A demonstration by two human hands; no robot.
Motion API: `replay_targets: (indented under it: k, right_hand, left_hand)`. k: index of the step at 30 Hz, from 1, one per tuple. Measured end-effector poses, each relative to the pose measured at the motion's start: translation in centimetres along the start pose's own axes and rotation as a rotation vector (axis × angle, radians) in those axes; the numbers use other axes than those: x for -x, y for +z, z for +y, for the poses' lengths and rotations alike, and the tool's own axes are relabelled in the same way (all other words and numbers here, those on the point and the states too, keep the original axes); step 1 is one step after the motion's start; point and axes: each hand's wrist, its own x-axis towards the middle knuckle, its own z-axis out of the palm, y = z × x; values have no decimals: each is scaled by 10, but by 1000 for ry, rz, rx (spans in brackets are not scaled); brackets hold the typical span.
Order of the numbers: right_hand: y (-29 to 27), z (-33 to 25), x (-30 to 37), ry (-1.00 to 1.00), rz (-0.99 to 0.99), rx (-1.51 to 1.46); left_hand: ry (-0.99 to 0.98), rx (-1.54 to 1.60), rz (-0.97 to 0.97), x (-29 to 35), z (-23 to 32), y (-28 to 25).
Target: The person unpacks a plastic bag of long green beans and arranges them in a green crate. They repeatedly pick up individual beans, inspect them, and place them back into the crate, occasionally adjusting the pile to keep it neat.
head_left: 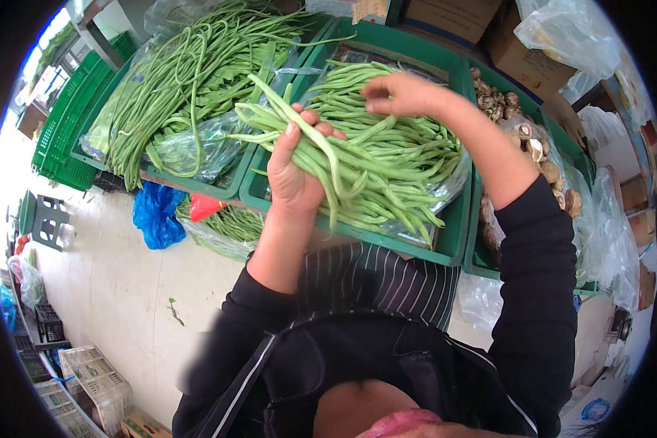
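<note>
The fingers of the left hand (293, 175) are wrapped shut around a thick bundle of green beans (321, 157); the thumb lies over the top of the bundle, and the pods stick out past the hand both toward the upper left and down to the right. The fingers of the right hand (405, 95) are drawn together in a pinch just above the loose beans; whether a pod is actually held between the fingertips cannot be told, though the pinch sits right at the surface of the heap.

The bundle is held above the middle green crate (456, 241), which is lined with clear plastic and is filled with a heap of loose beans (409, 164). By the look of it, the gathering is judged to be partly done: one good handful has been collected, while by far the larger share lies loose in the crate, so much is left if more is to be bundled.

As to counts: two hands are seen, both belonging to the person; one bundle is held. Three green crates are lined up side by side. The left crate (197, 186) carries long, thin beans (175, 80) in plastic, the middle one the shorter beans, and the right crate (482, 259) holds brown mushrooms (536, 150), too many and too overlapped to be counted singly. The beans likewise cannot be counted. One crumpled blue bag (155, 215) lies below the crates, and cardboard boxes (518, 58) stand behind them.
</note>
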Motion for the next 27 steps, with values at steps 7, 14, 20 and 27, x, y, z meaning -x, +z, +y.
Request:
replay_targets:
  k: [7, 14, 20, 27]
  right_hand:
    - [39, 9, 9, 79, 48, 164]
    - [36, 10, -9, 138, 80, 150]
    - [42, 18, -18, -57, 282, 254]
    - [47, 7, -28, -150, 302, 519]
  left_hand:
    - [-28, -10, 3, 0, 0, 0]
    - [-26, -41, 29, -1, -2, -1]
    - [-42, -70, 65, -1, -2, -3]
    - [-51, -63, 114, -3, -1, -4]
